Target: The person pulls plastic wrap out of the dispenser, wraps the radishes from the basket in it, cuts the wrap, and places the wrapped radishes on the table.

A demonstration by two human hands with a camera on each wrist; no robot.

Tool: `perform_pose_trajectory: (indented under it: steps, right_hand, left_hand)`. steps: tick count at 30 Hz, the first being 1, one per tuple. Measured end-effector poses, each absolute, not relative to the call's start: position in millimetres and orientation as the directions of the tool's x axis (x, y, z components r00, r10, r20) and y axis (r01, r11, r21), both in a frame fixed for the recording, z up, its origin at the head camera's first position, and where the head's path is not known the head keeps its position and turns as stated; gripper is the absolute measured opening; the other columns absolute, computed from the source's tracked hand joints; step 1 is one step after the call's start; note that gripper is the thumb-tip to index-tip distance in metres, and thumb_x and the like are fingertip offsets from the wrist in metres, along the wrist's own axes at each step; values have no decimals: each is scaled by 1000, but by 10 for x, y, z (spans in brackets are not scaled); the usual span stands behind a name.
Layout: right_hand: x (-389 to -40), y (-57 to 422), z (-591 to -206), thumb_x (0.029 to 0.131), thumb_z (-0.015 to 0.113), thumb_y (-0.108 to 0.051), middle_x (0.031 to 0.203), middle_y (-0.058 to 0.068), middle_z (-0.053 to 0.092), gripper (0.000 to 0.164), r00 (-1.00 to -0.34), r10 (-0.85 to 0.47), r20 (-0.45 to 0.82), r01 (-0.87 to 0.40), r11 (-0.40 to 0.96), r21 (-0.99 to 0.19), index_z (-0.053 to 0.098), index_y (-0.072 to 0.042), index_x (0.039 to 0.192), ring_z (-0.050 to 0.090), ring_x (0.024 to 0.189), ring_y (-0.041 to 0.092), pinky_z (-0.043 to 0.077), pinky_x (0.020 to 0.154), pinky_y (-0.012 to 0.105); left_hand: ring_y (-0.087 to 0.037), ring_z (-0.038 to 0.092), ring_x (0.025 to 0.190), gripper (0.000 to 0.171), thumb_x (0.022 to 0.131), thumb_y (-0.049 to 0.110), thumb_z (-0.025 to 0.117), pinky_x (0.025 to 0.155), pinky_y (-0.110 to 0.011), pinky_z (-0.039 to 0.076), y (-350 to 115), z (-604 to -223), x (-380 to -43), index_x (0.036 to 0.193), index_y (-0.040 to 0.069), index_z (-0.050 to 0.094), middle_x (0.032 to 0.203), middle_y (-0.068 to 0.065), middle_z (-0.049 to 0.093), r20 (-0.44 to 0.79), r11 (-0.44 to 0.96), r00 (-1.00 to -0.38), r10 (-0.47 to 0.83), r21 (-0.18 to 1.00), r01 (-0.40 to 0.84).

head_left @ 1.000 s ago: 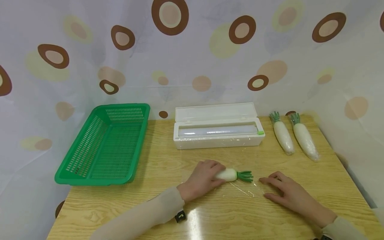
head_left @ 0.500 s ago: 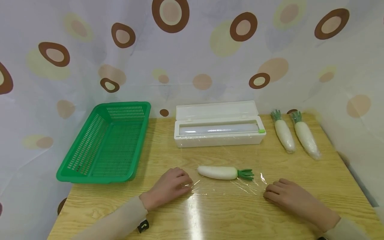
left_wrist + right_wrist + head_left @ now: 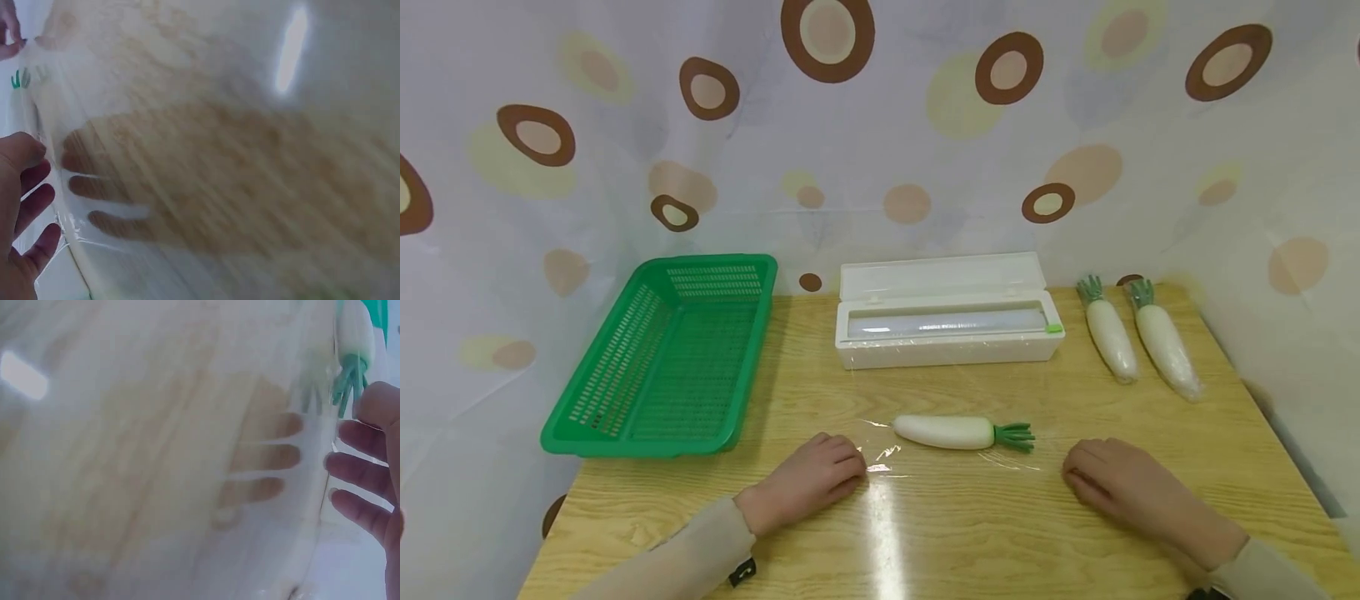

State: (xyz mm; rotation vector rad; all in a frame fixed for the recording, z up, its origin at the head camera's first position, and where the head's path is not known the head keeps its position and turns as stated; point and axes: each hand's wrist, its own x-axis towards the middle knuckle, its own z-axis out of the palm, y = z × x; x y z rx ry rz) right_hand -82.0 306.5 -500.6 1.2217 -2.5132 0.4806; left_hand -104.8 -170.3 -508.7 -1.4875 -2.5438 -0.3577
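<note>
A white radish (image 3: 943, 432) with a green leafy top lies crosswise on a sheet of clear plastic wrap (image 3: 883, 467) spread over the wooden table. Left of its tip, my left hand (image 3: 808, 483) pinches the wrap near its front left corner. My right hand (image 3: 1131, 496), curled beyond the leaves, pinches the front right part of the wrap. Thumb and forefinger come together in the left wrist view, where the left hand (image 3: 22, 200) shows from the side. In the right wrist view the right hand (image 3: 375, 456) is beside the green leaves (image 3: 350, 384). The wrap's exact edge is hard to see.
Behind the radish stands an open white wrap dispenser (image 3: 947, 353) holding a roll (image 3: 947, 322). A green basket (image 3: 700, 375) sits at the left. Two film-wrapped radishes (image 3: 1111, 340) (image 3: 1165, 346) lie at the back right. A patterned curtain (image 3: 895, 125) hangs behind.
My left hand has let go of the radish and moved left to the wrap. My right hand's fingers, spread apart earlier, have curled in at the wrap's right side. The radish stays put.
</note>
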Motion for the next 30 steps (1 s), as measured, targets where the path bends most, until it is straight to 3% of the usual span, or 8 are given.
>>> perform_pose_trajectory:
  steps: [3,9,14,18,22,25,30]
  right_hand:
    - [-838,3079,-4970,101,70,-24,97,-19,61,3,-630,-661,408,-765,620,-177,66,-23,100,57,83,0,49,71,23]
    - [-919,3051,-4918,85,78,-5,97,-13,65,25,-698,-596,397,-698,691,-190,65,-18,103,59,82,3,53,67,31]
    - [-993,3006,-4899,84,78,-3,93,-10,66,26,-763,-530,371,-627,747,-221,65,-17,101,61,80,5,54,66,32]
    - [-1035,2968,-4848,90,77,-7,94,-9,69,18,-843,-457,284,-529,799,-286,67,-17,101,64,82,9,55,69,35]
    - [-1090,2959,-4834,93,75,-7,95,-7,70,12,-872,-431,232,-487,815,-314,69,-15,100,65,84,11,56,71,37]
    - [-1133,2967,-4876,94,74,-5,94,-6,69,12,-865,-441,241,-499,812,-304,68,-15,99,64,84,10,55,72,38]
    - [-1167,2974,-4948,95,74,-5,93,-10,65,14,-861,-444,249,-505,807,-307,67,-17,99,60,84,10,53,72,38]
  left_hand:
    - [-13,63,99,6,98,16,74,87,-31,50,-1720,-5049,-1067,103,16,71,100,6,68,317,477,-509,800,179,860]
    - [-16,66,93,18,89,4,79,86,-35,54,-1689,-4982,-1200,105,7,72,98,1,71,461,454,-513,724,240,858]
    - [-18,68,91,20,89,1,78,83,-35,56,-1630,-4973,-1310,109,4,73,99,-4,74,514,486,-568,643,300,821]
    - [-20,69,96,16,94,1,74,88,-37,57,-1579,-4985,-1346,110,2,73,103,-6,75,459,514,-697,551,471,717]
    - [-18,69,96,16,98,-1,68,89,-37,58,-1533,-5012,-1370,113,1,71,102,-6,73,356,505,-822,445,658,559]
    - [-17,68,92,16,99,-2,65,84,-36,59,-1503,-5054,-1390,113,1,70,99,-5,73,306,511,-868,391,712,481]
    - [-16,64,88,15,98,-2,66,80,-31,56,-1464,-5159,-1401,111,4,70,96,-3,72,263,562,-894,362,704,435]
